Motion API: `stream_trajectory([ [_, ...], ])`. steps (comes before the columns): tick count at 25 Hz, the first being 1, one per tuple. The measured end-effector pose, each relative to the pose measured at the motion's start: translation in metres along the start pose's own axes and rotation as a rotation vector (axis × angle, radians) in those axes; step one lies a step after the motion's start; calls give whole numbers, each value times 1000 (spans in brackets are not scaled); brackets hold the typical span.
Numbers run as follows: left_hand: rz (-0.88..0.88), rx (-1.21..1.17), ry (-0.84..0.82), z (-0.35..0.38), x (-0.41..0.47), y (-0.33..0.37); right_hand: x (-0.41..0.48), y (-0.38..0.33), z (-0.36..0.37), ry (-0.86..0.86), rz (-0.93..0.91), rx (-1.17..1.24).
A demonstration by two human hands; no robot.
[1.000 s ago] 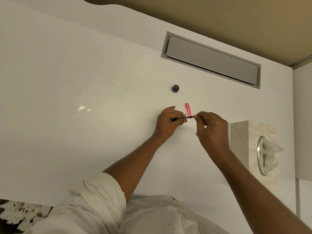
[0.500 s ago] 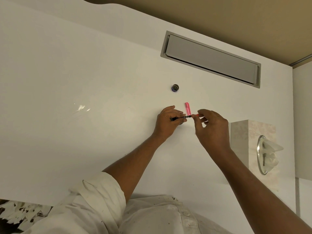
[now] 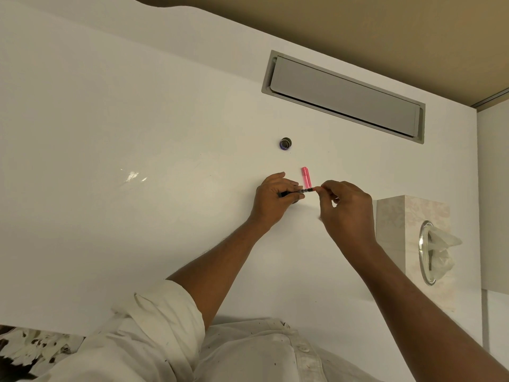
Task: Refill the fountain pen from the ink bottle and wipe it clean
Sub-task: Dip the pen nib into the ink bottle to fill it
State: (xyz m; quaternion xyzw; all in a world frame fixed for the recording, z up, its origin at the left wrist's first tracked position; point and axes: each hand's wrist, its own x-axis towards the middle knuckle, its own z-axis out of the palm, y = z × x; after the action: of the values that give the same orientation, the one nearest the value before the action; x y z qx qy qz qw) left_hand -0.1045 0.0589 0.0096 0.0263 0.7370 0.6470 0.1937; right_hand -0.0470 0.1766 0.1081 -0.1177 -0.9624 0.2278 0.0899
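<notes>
My left hand [image 3: 272, 199] grips the dark front part of the fountain pen [image 3: 301, 191], which lies level just above the white desk [image 3: 137, 119]. My right hand [image 3: 344, 208] pinches the pen's pink-tipped right end between thumb and fingertips. A loose pink pen piece [image 3: 306, 180] lies on the desk just behind the two hands. Farther back stands a small dark round thing with a purple sheen [image 3: 286, 143]; I cannot tell if it is the ink bottle or its cap. Something dark shows under my left hand, mostly hidden.
A beige tissue box [image 3: 399, 216] lies on its side at the right, with a tissue [image 3: 443, 252] sticking out of its oval opening. A grey flap panel [image 3: 344, 95] is set into the desk's far side. The desk's right edge runs just past the box.
My right hand's fingers have shifted at the pen's right end, and the hand has drifted a little. The left hand and the pen stay in the same spot.
</notes>
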Motion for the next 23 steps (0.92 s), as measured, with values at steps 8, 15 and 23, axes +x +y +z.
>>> stream_trajectory([
  [8, -4, 13, -13, -1, -1, 3, -1, -1, 1, 33, 18, 40],
  [15, 8, 13, -1, -1, -1, 3, -2, 0, 0, 29, -20, 39],
  [23, 35, 37, 12, -1, -1, 2, 2, 2, -2, -23, 7, -1],
])
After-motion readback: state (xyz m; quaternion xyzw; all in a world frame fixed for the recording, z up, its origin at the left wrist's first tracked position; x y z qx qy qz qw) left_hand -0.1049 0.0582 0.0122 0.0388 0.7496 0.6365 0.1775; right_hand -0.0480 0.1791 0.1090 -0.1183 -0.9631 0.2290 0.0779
